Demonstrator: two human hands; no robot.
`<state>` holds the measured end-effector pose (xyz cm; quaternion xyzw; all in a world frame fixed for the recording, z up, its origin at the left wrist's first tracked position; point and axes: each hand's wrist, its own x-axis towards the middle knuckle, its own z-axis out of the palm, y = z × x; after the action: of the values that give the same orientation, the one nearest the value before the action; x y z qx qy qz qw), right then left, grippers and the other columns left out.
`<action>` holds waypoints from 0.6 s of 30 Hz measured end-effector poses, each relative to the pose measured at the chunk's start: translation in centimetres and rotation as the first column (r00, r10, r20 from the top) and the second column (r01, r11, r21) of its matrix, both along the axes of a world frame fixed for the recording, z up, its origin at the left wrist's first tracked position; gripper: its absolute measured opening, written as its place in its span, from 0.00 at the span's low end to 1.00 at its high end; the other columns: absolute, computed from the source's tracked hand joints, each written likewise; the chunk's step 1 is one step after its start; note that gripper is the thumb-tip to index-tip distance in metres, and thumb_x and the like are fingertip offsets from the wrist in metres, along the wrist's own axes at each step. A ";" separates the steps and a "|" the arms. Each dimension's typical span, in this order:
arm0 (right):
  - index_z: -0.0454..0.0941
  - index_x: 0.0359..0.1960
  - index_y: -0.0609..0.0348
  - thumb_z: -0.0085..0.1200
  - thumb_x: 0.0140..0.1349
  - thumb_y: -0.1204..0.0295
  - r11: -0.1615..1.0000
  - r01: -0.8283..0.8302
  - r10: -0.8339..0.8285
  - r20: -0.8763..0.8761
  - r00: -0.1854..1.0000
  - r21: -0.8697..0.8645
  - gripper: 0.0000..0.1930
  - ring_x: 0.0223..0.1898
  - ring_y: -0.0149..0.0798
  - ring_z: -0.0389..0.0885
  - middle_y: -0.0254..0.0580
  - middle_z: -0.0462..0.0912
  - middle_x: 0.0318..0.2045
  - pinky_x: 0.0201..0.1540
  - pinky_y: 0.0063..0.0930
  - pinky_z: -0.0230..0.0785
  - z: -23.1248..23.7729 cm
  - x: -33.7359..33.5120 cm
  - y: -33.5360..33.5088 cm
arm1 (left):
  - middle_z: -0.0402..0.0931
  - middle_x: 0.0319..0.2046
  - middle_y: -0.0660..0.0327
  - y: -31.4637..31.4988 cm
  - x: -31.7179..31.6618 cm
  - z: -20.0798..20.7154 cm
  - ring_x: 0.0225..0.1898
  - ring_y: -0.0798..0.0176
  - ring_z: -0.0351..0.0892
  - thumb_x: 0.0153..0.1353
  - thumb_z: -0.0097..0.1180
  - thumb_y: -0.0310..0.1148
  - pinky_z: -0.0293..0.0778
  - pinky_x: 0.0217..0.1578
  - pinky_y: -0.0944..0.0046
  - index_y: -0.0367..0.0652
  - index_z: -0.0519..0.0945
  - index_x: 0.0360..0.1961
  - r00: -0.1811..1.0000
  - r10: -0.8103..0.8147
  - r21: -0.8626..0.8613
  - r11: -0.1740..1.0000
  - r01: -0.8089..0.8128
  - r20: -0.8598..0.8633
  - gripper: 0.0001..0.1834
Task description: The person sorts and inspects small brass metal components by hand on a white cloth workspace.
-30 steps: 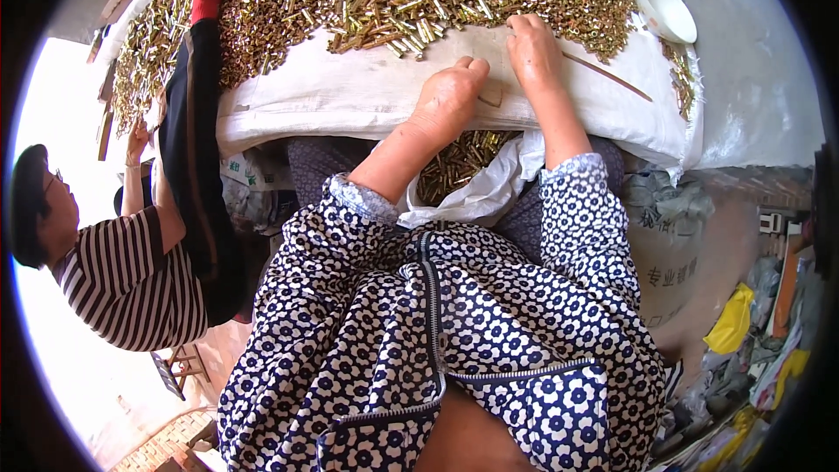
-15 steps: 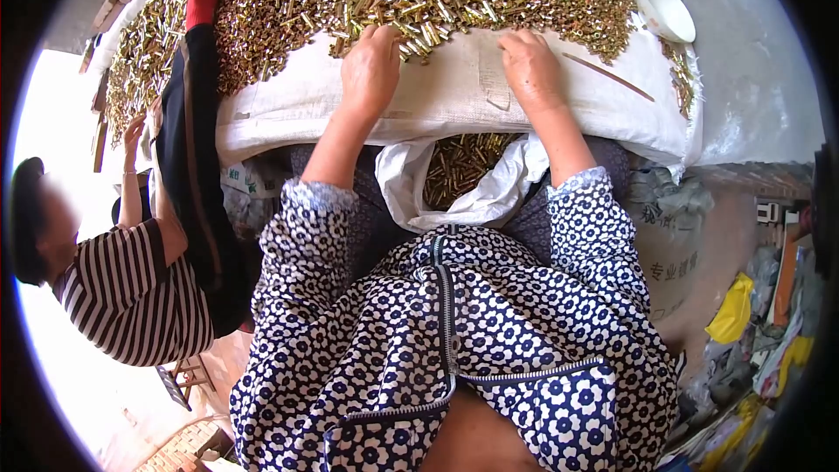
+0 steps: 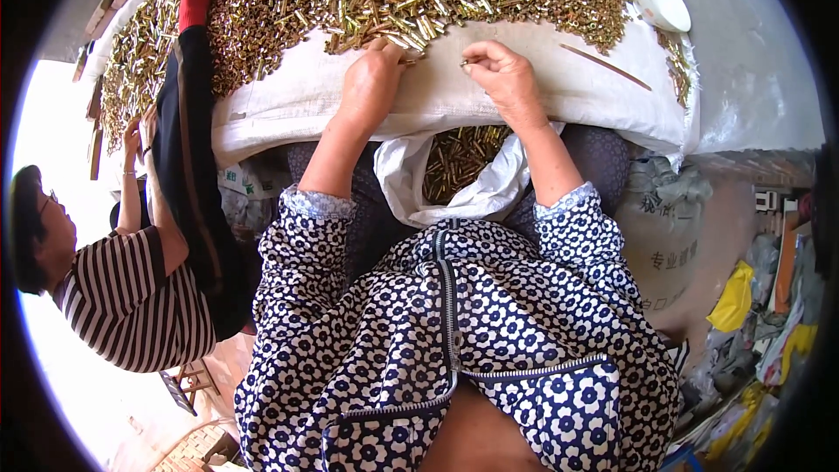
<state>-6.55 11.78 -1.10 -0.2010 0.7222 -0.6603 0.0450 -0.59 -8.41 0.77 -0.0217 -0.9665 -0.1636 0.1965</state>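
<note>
My left hand (image 3: 372, 83) is closed at the near edge of a heap of slim brass-coloured metal pins (image 3: 419, 31). A pin (image 3: 410, 60) shows at its fingertips. To its right, above the white cloth (image 3: 446, 92), my right hand (image 3: 507, 83) pinches a small metal piece (image 3: 466, 62) between thumb and forefinger; its exact kind is too small to tell. The two hands are apart, with their fingertips toward each other. Below them, a white sack (image 3: 398, 179) sits between my knees, its mouth turned down, holding many similar pins (image 3: 459, 162).
Small nut-like pieces (image 3: 590, 22) lie heaped at the right, beside a thin brown stick (image 3: 605, 66) and a white bowl (image 3: 660, 0). Another person in a striped shirt (image 3: 131, 297) works at the table's left side. Bags and a yellow cloth (image 3: 731, 297) lie at the right.
My right hand has moved left, toward my left hand, and now shows a small piece in its pinch. My left hand has drawn slightly back from the heap.
</note>
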 end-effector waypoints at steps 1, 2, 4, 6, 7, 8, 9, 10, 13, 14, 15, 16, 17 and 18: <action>0.79 0.37 0.62 0.55 0.56 0.82 0.997 -0.066 0.068 0.045 0.997 -0.043 0.08 0.33 0.22 0.76 0.29 0.79 0.30 0.37 0.16 0.70 0.2 0.5 -0.3 | 0.76 0.36 0.51 0.1 0.6 0.6 0.37 0.46 0.77 0.53 0.56 0.26 0.73 0.36 0.52 0.39 0.77 0.35 1.000 0.009 0.032 0.999 -0.010 0.026 0.08; 0.79 0.37 0.63 0.55 0.56 0.82 0.987 -0.130 0.138 0.086 0.987 -0.090 0.07 0.34 0.22 0.76 0.30 0.80 0.30 0.39 0.16 0.70 0.5 0.9 -0.6 | 0.76 0.36 0.51 -0.2 0.7 0.3 0.37 0.46 0.77 0.53 0.56 0.26 0.73 0.36 0.52 0.39 0.77 0.35 1.000 0.010 0.032 0.999 -0.011 0.030 0.08; 0.79 0.36 0.63 0.56 0.55 0.81 0.987 -0.132 0.143 0.127 0.982 -0.086 0.07 0.35 0.23 0.77 0.32 0.80 0.31 0.41 0.17 0.70 0.7 1.2 -0.8 | 0.77 0.30 0.55 -0.3 0.7 0.3 0.31 0.57 0.78 0.54 0.58 0.26 0.73 0.35 0.61 0.40 0.78 0.36 0.992 -0.067 0.248 0.965 0.091 -0.102 0.08; 0.79 0.35 0.63 0.57 0.55 0.81 0.980 -0.141 0.161 0.149 0.976 -0.141 0.06 0.35 0.25 0.77 0.33 0.81 0.31 0.41 0.18 0.70 0.7 1.3 -0.9 | 0.77 0.28 0.59 1.0 1.5 1.0 0.29 0.63 0.76 0.55 0.57 0.26 0.72 0.33 0.65 0.40 0.78 0.36 0.997 -0.063 0.452 0.891 0.037 0.042 0.07; 0.79 0.35 0.63 0.57 0.55 0.81 0.980 -0.142 0.163 0.150 0.975 -0.140 0.06 0.35 0.25 0.77 0.33 0.81 0.31 0.41 0.18 0.70 0.8 1.5 -1.0 | 0.76 0.26 0.62 1.6 2.0 1.7 0.26 0.70 0.74 0.57 0.56 0.26 0.71 0.31 0.69 0.40 0.77 0.37 0.980 -0.082 0.624 0.780 -0.051 0.182 0.06; 0.78 0.35 0.63 0.57 0.55 0.81 0.976 -0.146 0.170 0.148 0.974 -0.160 0.06 0.35 0.25 0.78 0.33 0.80 0.31 0.42 0.18 0.71 1.1 1.7 -1.0 | 0.76 0.26 0.62 1.6 2.1 1.5 0.26 0.70 0.74 0.57 0.56 0.26 0.71 0.31 0.69 0.40 0.77 0.37 0.980 -0.080 0.625 0.779 -0.053 0.184 0.06; 0.78 0.35 0.62 0.56 0.55 0.81 0.972 -0.150 0.177 0.146 0.973 -0.179 0.06 0.35 0.25 0.78 0.33 0.80 0.32 0.42 0.18 0.71 1.2 1.8 -1.1 | 0.74 0.25 0.65 1.6 2.2 1.2 0.26 0.73 0.72 0.59 0.56 0.26 0.70 0.30 0.72 0.40 0.77 0.37 0.976 -0.137 0.690 0.724 -0.017 0.169 0.05; 0.78 0.35 0.62 0.56 0.55 0.81 0.972 -0.151 0.178 0.147 0.973 -0.179 0.06 0.35 0.25 0.78 0.33 0.80 0.32 0.42 0.18 0.71 1.2 1.8 -1.1 | 0.73 0.24 0.68 1.6 2.4 0.9 0.25 0.77 0.69 0.60 0.55 0.26 0.69 0.28 0.74 0.40 0.77 0.37 0.970 -0.192 0.750 0.662 0.016 0.148 0.04; 0.78 0.36 0.62 0.56 0.55 0.81 0.955 -0.169 0.208 0.148 0.967 -0.242 0.07 0.35 0.25 0.77 0.33 0.80 0.32 0.43 0.18 0.70 1.0 1.9 -1.2 | 0.72 0.23 0.70 1.7 2.6 0.4 0.24 0.78 0.69 0.61 0.55 0.26 0.68 0.27 0.76 0.40 0.76 0.38 0.965 -0.233 0.793 0.607 0.052 0.116 0.05; 0.77 0.36 0.63 0.56 0.55 0.80 0.949 -0.169 0.218 0.165 0.962 -0.267 0.07 0.36 0.25 0.76 0.33 0.80 0.33 0.43 0.18 0.69 1.0 2.1 -1.2 | 0.72 0.23 0.70 1.8 2.6 0.3 0.24 0.78 0.69 0.61 0.55 0.26 0.68 0.27 0.76 0.40 0.76 0.38 0.965 -0.233 0.794 0.606 0.051 0.116 0.05; 0.77 0.36 0.63 0.56 0.55 0.80 0.942 -0.168 0.227 0.181 0.957 -0.291 0.07 0.36 0.25 0.76 0.33 0.79 0.33 0.44 0.18 0.69 1.0 2.1 -1.2 | 0.71 0.22 0.70 2.0 2.6 0.1 0.23 0.78 0.68 0.61 0.55 0.25 0.66 0.26 0.75 0.40 0.76 0.37 0.966 -0.239 0.820 0.569 0.059 0.096 0.04; 0.77 0.36 0.63 0.56 0.55 0.80 0.942 -0.168 0.227 0.183 0.957 -0.291 0.07 0.36 0.25 0.76 0.33 0.79 0.33 0.44 0.18 0.69 0.9 2.2 -1.1 | 0.70 0.21 0.69 2.1 2.7 0.1 0.22 0.77 0.66 0.60 0.56 0.25 0.65 0.24 0.75 0.40 0.76 0.36 0.967 -0.245 0.844 0.532 0.068 0.076 0.04; 0.77 0.37 0.63 0.56 0.56 0.77 0.940 -0.173 0.232 0.179 0.956 -0.294 0.07 0.36 0.25 0.75 0.33 0.79 0.34 0.44 0.19 0.67 0.8 2.2 -1.1 | 0.70 0.21 0.69 2.2 2.7 0.0 0.22 0.77 0.66 0.60 0.56 0.25 0.65 0.24 0.75 0.40 0.76 0.36 0.967 -0.245 0.844 0.532 0.067 0.078 0.04; 0.77 0.37 0.62 0.56 0.57 0.74 0.938 -0.179 0.238 0.176 0.955 -0.297 0.08 0.37 0.26 0.74 0.33 0.79 0.34 0.45 0.20 0.66 0.7 2.3 -1.1 | 0.70 0.20 0.70 2.2 2.7 0.0 0.22 0.77 0.67 0.60 0.56 0.25 0.65 0.24 0.76 0.39 0.76 0.36 0.967 -0.246 0.879 0.473 0.060 0.066 0.03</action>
<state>-4.26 10.64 -0.43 -0.2105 0.5880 -0.7640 0.1621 2.09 -6.18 0.78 0.0090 -0.7582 -0.6476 0.0749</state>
